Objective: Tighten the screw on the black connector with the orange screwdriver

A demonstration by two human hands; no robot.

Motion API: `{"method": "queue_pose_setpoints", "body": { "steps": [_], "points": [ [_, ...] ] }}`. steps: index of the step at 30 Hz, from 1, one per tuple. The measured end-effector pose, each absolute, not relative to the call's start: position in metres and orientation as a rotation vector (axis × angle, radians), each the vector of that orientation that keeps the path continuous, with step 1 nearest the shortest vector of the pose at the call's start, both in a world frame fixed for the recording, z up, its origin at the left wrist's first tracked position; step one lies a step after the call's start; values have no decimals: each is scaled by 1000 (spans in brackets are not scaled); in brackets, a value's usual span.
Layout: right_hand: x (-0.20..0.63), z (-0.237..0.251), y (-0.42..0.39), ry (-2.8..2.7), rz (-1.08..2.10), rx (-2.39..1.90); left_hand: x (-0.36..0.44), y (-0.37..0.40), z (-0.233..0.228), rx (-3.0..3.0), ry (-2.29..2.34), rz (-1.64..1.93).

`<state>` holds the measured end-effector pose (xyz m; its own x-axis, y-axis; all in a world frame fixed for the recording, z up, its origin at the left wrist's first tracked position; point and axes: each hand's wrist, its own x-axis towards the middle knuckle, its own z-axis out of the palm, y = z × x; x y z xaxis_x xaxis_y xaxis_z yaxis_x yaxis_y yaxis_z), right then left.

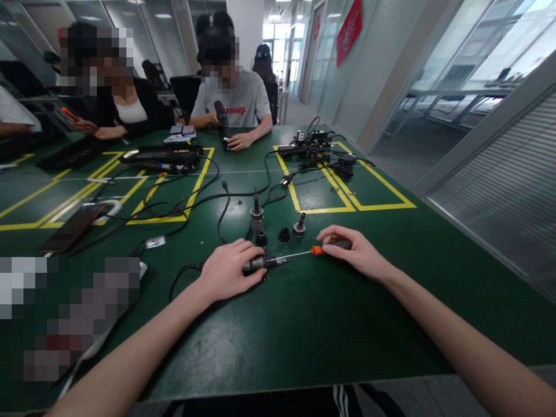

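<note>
My left hand (229, 270) lies on the green table (304, 324) and grips a dark cylindrical tool body (259, 263) with a cable running off to the left. My right hand (354, 250) holds a screwdriver (313, 251) with an orange collar and black handle. Its thin metal shaft points left, and its tip meets the end of the tool body. Just beyond the hands stand small parts: a metal cylinder with a spindle (256, 216), a black ring (261, 237), a black cap (284, 234) and a small knobbed piece (299, 226).
Black cables (204, 194) loop across the table's middle, over yellow tape lines (347, 200). A dark phone (73, 227) lies at the left. A power strip and adapters (313, 152) sit far right. Two people sit across the table; one holds a tool (221, 114).
</note>
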<state>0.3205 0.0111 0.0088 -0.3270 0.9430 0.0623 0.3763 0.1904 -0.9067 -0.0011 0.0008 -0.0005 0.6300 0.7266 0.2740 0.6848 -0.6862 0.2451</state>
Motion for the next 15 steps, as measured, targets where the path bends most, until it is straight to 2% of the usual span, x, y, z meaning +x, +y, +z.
{"method": "queue_pose_setpoints", "body": {
  "steps": [12, 15],
  "points": [
    [321, 8, 11, -1860, 1064, -1232, -2, 0, 0, 2735, 1181, 554],
    [321, 5, 10, -1854, 1156, -1277, -2, 0, 0, 2737, 1179, 553]
  ]
}}
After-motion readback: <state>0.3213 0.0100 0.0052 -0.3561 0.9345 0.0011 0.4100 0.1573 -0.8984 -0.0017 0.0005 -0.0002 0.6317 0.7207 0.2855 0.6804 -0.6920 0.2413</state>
